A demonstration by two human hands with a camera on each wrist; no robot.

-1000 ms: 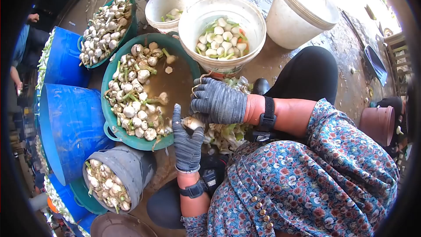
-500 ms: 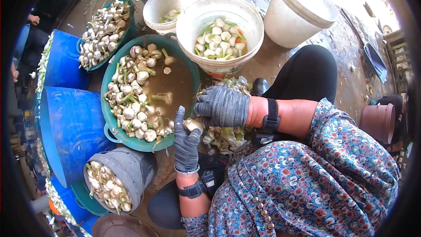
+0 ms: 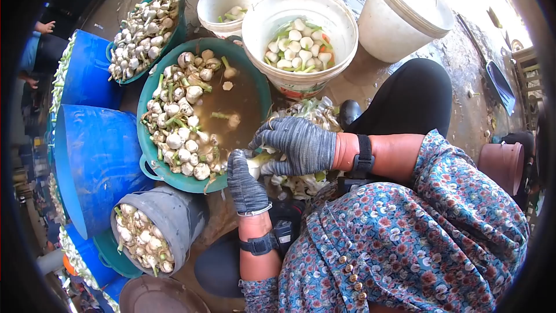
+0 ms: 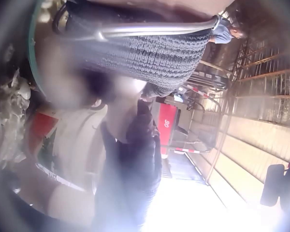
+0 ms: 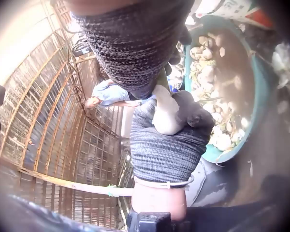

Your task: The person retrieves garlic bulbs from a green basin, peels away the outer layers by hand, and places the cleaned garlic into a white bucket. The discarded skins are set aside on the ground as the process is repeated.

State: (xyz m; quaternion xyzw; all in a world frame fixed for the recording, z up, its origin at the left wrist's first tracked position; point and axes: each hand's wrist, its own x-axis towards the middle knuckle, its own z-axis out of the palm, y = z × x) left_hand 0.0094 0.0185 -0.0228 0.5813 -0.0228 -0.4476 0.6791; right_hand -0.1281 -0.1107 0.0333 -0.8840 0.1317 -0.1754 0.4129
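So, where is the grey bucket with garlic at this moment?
In the head view, the grey bucket is at the lower left, tilted, just below the large green tub and beside the open blue container.

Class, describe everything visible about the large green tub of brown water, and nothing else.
The tub is wide, round, open-topped and green, apparently plastic, with a loop handle at its lower left in the head view. It stands upright on the ground, holding cloudy brown water. Garlic bulbs, some with green stems, are heaped along its left side; a few lie apart. A white bucket and the left hand overlap its edge in that view; whether they touch it is unclear.
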